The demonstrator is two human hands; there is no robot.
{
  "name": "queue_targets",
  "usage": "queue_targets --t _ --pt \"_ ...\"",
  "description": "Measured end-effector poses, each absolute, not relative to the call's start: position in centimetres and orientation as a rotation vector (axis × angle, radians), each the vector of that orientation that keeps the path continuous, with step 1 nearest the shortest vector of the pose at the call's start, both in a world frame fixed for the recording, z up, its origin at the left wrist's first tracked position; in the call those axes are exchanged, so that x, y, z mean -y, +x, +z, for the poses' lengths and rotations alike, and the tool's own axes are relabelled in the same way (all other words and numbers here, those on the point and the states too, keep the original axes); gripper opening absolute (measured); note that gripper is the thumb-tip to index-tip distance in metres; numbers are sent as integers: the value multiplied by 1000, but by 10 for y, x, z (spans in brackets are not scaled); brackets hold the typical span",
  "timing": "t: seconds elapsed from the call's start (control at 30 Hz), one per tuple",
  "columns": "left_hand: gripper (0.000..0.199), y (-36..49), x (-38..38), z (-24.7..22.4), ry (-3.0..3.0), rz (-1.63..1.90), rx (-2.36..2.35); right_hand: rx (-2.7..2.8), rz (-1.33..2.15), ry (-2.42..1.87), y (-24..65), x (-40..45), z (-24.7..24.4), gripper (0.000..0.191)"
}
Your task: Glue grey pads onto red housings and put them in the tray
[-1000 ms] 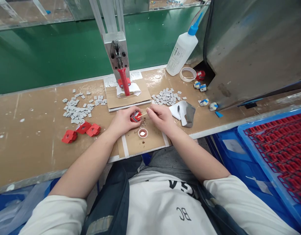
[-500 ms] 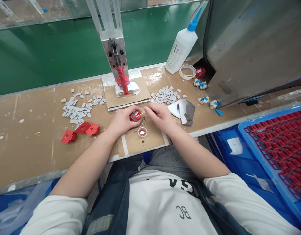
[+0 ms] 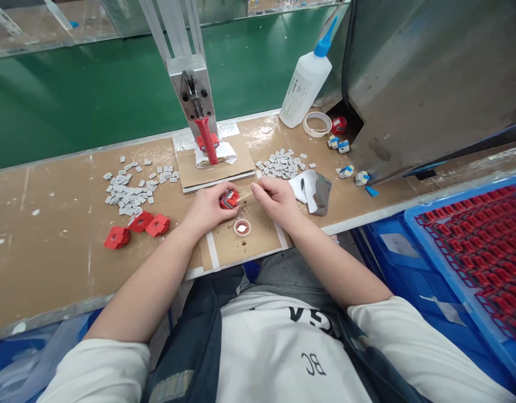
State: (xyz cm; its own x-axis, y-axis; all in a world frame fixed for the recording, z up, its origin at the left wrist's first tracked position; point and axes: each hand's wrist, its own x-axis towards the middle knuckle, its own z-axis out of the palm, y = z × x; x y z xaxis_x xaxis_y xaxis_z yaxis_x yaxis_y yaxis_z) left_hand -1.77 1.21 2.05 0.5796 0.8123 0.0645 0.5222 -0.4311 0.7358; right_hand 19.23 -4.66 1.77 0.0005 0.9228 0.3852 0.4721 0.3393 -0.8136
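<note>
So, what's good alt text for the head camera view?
A left hand holds a small red-and-grey block while the right hand points a thin stick at it. Around them on the workbench are a small round cup, grey tiles, red pieces and a blue-tipped bottle.

Brown-covered bench (image 3: pixel 51 246) carries gray tiles (image 3: pixel 129 193), red blocks (image 3: pixel 117 237), white bottle (image 3: pixel 305 89).

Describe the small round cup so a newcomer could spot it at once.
On the brown workbench, find the cardboard between two white strips. The small round cup sits there, beside dark specks. Its pale rim circles a reddish-brown inside, unlike the bigger tape roll by the bottle.
</note>
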Motion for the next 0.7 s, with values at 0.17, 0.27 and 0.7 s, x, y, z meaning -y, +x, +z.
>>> queue_targets --t 0.17,0.27,0.7 --pt "37 -20 -13 21 2018 664 -1048 1983 673 -1228 193 73 26 49" --pt "40 -21 -14 21 1989 705 -1016 2276 607 -1301 188 81 33 48" --pt "58 -21 -11 32 1729 814 -1077 1925 -39 -2565 372 75 49 27"
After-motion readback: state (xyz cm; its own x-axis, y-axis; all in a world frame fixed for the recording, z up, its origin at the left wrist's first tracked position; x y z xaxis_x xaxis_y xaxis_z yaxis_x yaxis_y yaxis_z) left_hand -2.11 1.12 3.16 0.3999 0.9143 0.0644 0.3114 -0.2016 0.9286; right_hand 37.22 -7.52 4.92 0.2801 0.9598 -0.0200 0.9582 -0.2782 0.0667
